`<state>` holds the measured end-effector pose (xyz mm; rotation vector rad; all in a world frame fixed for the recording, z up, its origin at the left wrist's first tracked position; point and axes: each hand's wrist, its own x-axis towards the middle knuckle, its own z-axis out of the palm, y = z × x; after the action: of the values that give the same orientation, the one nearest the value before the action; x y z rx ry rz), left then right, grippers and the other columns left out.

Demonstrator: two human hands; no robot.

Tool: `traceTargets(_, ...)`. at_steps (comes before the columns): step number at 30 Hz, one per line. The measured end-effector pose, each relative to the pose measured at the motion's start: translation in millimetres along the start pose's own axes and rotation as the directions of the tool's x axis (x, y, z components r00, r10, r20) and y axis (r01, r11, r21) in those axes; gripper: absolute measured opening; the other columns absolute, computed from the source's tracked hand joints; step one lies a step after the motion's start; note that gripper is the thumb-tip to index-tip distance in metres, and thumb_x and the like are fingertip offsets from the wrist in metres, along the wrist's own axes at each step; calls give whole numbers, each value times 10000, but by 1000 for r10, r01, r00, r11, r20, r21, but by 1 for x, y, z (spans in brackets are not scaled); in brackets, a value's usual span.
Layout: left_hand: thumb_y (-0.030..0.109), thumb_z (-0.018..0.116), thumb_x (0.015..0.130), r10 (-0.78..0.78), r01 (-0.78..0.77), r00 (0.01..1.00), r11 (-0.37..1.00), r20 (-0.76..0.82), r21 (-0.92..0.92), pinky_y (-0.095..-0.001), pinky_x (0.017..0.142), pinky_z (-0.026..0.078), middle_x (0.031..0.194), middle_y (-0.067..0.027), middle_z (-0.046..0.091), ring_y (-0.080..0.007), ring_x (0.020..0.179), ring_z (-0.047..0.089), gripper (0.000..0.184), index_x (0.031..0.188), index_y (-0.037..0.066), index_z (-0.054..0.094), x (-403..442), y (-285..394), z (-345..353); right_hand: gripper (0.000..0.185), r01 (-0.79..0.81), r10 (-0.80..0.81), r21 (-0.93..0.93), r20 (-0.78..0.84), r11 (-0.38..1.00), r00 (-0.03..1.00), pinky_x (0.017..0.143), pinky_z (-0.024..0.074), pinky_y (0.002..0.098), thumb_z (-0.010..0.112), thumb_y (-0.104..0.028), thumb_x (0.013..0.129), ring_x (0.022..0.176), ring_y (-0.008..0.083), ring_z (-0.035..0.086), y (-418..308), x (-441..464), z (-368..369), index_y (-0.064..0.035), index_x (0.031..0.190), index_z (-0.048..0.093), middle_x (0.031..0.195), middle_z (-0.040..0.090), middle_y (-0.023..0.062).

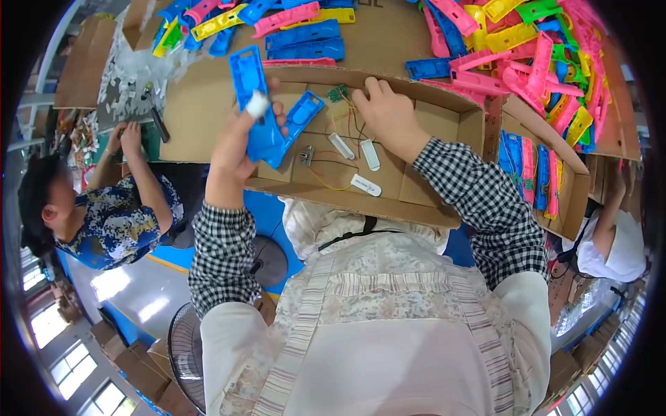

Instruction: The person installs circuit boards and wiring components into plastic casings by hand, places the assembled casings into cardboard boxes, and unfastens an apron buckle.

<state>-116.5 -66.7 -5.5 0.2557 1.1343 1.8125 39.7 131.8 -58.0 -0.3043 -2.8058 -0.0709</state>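
My left hand (234, 149) is closed around a blue plastic shell (248, 73) at the left end of a shallow cardboard box (433, 121). A white covering or lump (257, 105) sits at the thumb tip. Another blue shell (304, 111) slants beside the held one; whether my hand also grips it is unclear. Over the box, my right hand (390, 119) has bent fingers at some thin wires (352, 114), fingertips partly hidden. Close to them lies a green circuit board (337, 93). White oblong parts (365, 184) and a small metal part (306, 155) lie wired in the box.
Blue, pink and yellow shells (305, 40) lie behind the box, with a bigger multicoloured heap (541, 66) at right. A second box (570, 201) holds wired shells. A co-worker (114, 215) works at left near clear plastic pieces (132, 80); another person (610, 239) is at right.
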Motion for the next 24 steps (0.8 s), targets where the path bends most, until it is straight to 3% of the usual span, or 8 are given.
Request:
traceTargets(2,165,608,862,-8,8,999,1000,53,4,-304,692,523,986,-92,601,-178,802,606,344,1159,28,503,-14,-7,-3,143,100,-67,218,-156,971,986,663,516,337,544,-62,788,775,284,619,10,-12,-9,-43,925,506,835,587,112)
traceTargets(3,111,622,837,68,-63,998,973,-14,221,-289,695,516,969,-83,610,-158,814,604,329,1140,30,520,-18,-10,3,143,99,-69,203,-153,974,986,663,516,337,544,-62,788,775,284,619,13,-16,-22,-43,925,506,835,587,112)
traceTargets(5,57,636,813,148,-111,987,901,-56,420,-273,697,509,952,-75,618,-138,826,602,324,1120,32,537,-27,-17,25,182,-207,131,616,167,760,977,726,497,345,531,-20,800,819,302,621,14,-26,-63,-34,976,491,893,593,122)
traceTargets(7,-20,641,769,283,-276,956,796,72,539,-259,711,485,961,-64,639,-119,811,592,317,1078,10,578,-32,-19,59,200,-157,100,671,124,725,987,719,496,326,526,5,797,811,283,628,11,-38,-92,-24,992,490,895,591,121)
traceTargets(14,-84,624,740,369,-505,861,707,351,495,-274,752,510,1019,-81,650,-139,897,620,364,1085,-6,538,-24,-47,102,226,-22,53,799,-12,601,999,695,498,262,530,63,807,759,159,640,12,-56,-112,18,1028,545,945,609,112)
traceTargets(21,-63,649,755,216,-264,960,908,176,325,-265,743,505,944,-69,662,-139,898,620,326,1057,-8,541,-20,-48,131,218,-7,205,859,-115,513,972,681,515,251,556,63,813,793,148,626,17,-68,-102,21,1027,553,932,612,96)
traceTargets(23,-64,646,760,297,-330,943,886,146,325,-254,741,501,945,-72,662,-127,887,618,335,1070,-16,527,-16,-55,134,205,-327,422,940,258,98,869,676,515,237,575,50,815,795,128,614,13,-66,-108,15,1016,552,897,606,75)
traceTargets(24,-64,646,760,296,-328,944,884,145,332,-254,741,501,945,-72,662,-127,887,618,335,1070,-16,527,-15,-58,135,205,-324,421,942,258,91,869,676,515,237,575,50,815,795,128,614,12,-67,-107,15,1016,552,897,606,75)
